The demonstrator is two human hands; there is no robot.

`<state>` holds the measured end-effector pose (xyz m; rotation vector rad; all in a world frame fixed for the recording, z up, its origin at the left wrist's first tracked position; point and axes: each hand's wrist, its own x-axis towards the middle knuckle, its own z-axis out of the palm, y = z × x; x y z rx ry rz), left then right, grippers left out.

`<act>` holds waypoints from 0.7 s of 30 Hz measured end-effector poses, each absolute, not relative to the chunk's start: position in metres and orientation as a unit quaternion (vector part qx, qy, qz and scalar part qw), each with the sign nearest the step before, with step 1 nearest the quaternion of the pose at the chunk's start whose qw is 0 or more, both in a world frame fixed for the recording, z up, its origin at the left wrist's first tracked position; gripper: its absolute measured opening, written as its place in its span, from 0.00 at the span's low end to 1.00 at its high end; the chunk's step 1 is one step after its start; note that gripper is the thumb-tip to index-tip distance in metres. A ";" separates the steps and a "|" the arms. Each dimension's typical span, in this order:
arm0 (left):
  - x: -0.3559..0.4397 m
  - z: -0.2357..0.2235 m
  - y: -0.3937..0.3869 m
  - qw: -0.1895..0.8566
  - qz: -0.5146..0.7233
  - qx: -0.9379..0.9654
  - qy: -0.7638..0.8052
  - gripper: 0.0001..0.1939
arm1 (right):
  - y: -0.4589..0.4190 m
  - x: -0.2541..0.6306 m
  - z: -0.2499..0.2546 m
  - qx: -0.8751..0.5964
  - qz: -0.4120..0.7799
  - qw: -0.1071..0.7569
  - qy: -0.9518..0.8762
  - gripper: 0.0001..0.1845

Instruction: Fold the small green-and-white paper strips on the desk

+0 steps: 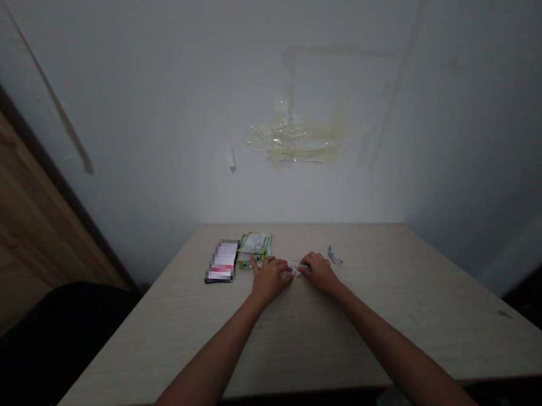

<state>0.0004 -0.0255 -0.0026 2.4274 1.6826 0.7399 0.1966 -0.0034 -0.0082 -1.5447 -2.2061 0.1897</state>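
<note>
Our left hand (pixel 269 280) and right hand (pixel 320 273) curl inward, fingertips pinching a small crumpled green-and-white wrapper (pixel 296 268) between them on the surface (pixel 359 329). Green packets (pixel 254 249) lie just beyond the left hand, a phone (pixel 221 261) farther left.

Here we were in what looked like a modest room of a home, no lab or shop about it! The pale wood-grain desk (pixel 346 328) stood pushed against a bare white wall (pixel 122 98), with old clear tape (pixel 292 140) stuck above it, a wooden panel (pixel 21 196) rose left of the desk, and a dark seat (pixel 51 325) sat just beside it.
</note>
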 end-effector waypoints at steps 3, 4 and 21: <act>0.001 -0.001 -0.026 0.045 0.238 0.796 0.554 0.09 | -0.004 0.195 -0.007 -0.563 0.067 0.213 -0.795 0.14; 0.002 -0.001 -0.026 0.044 0.236 0.795 0.558 0.09 | -0.004 0.195 -0.007 -0.566 0.066 0.212 -0.794 0.14; 0.007 0.000 -0.025 0.066 0.258 0.777 0.571 0.09 | -0.003 0.191 -0.013 -0.585 0.062 0.235 -0.774 0.14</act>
